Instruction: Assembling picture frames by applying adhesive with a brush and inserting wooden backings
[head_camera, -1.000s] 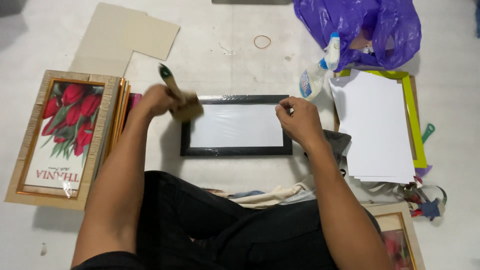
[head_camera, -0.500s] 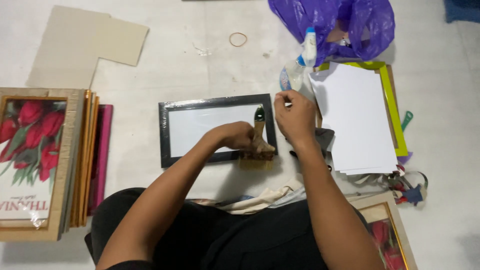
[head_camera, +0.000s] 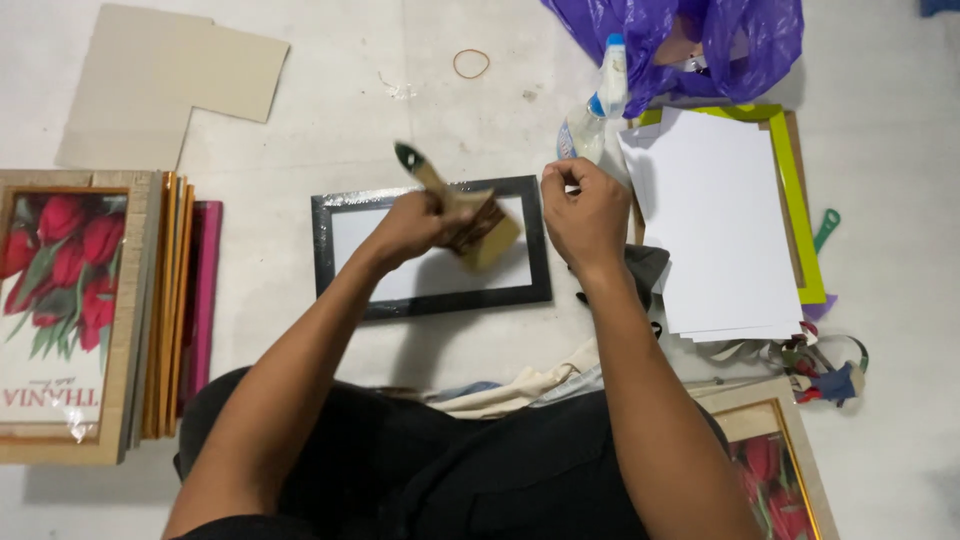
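Your left hand (head_camera: 415, 225) grips a flat wooden-handled paintbrush (head_camera: 462, 215), bristles blurred over the right half of the black rectangular picture frame (head_camera: 430, 247) lying on the pale floor in front of you. Half a second ago the brush sat at the frame's right edge, and a second ago at its left edge, so you seem to be sweeping back and forth across the glass. Your right hand (head_camera: 585, 215) is closed in a loose pinch at the frame's far right corner (what it pinches cannot be made out). Far right, a clear spray bottle with a blue cap (head_camera: 595, 105) stands beside a purple plastic bag (head_camera: 700, 40). A stack of white sheets (head_camera: 720, 220) lies right; a tulip-print framed picture (head_camera: 60, 300) lies left.
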